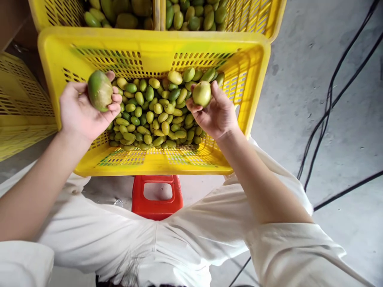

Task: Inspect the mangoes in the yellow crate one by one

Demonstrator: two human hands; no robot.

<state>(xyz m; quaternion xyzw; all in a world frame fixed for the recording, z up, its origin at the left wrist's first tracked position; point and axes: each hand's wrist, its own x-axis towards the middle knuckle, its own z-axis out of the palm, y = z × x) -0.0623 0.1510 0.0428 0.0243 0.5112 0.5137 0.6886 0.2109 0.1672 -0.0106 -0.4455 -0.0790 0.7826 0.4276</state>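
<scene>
My left hand [85, 113] is curled around a large green mango-like fruit [100, 91] with a pale brownish patch on its lower side. My right hand [216, 109] grips a smaller, yellowish-green fruit [202, 94] between thumb and fingers, its round end facing me. Both hands are raised over a yellow plastic crate [152, 166] with slotted walls. Inside it lies a heap of small oval green and yellow-green fruits [149, 115]. A few bigger ones rest at its far right, partly behind my right hand.
Beyond the crate stands another yellow crate [277, 18], divided, with larger fruits on the left and smaller ones on the right. A third yellow crate [25, 123] is at far left. A red stool [157, 209] shows below the near crate; black cables [329, 99] cross the floor.
</scene>
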